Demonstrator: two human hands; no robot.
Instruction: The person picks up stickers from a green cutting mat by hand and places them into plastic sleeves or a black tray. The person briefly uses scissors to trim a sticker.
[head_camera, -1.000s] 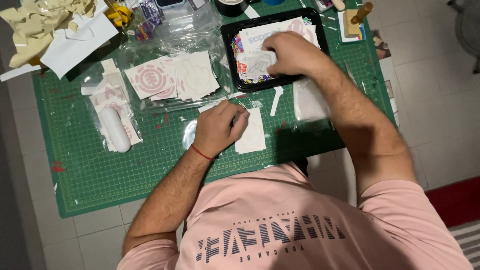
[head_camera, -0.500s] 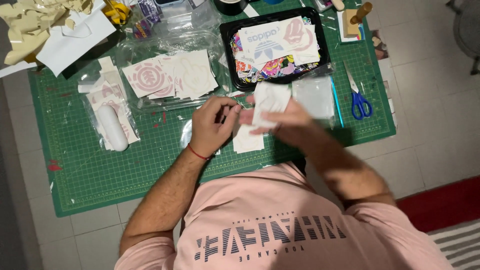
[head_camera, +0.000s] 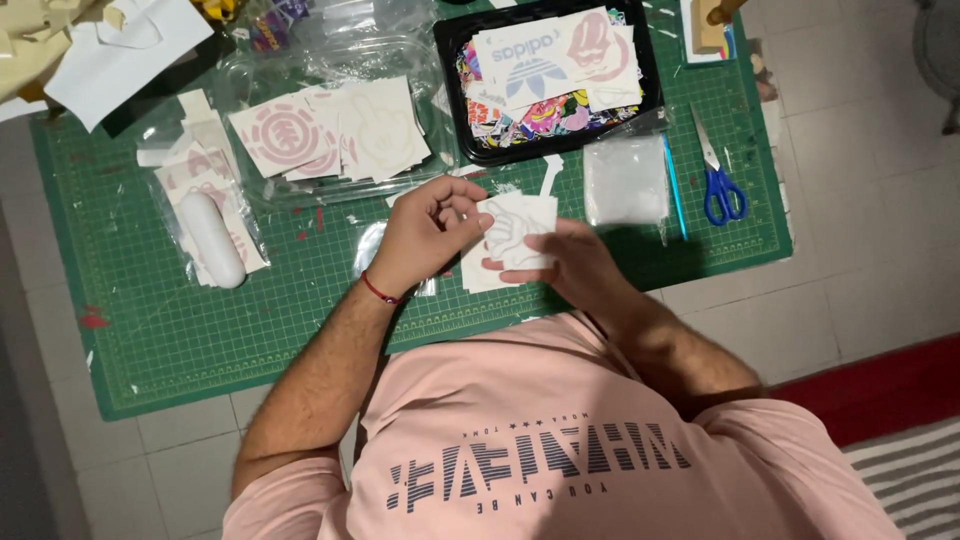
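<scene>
Here both hands meet over the middle of the green cutting mat (head_camera: 150, 330), which covers the surface in front of the person. The right hand (head_camera: 570, 262) lies underneath a white sticker sheet (head_camera: 520, 228), palm up with its fingers spread flat beneath the paper, so the sheet gets a steady backing. The left hand (head_camera: 425, 232) has its fingers curled in at the sheet's left edge, thumb and fingertips pinched close there, seemingly to pick at a corner; whether a layer is actually lifted is too small to tell. Held raised like this, the sheet hangs just above a few more white pieces (head_camera: 480, 275) lying on the mat below the hands. Beyond the hands, a black tray (head_camera: 650, 70) holds a heap of colourful stickers, close enough to reach without leaning. Beyond the left hand, pale stickers with pink designs (head_camera: 330, 135) rest on clear plastic. To the right of the right hand sit a clear packet (head_camera: 625, 180) and blue-handled scissors (head_camera: 718, 180), blades closed, parked clear of the work. Far to the left lies a white oblong object (head_camera: 212, 240).
</scene>
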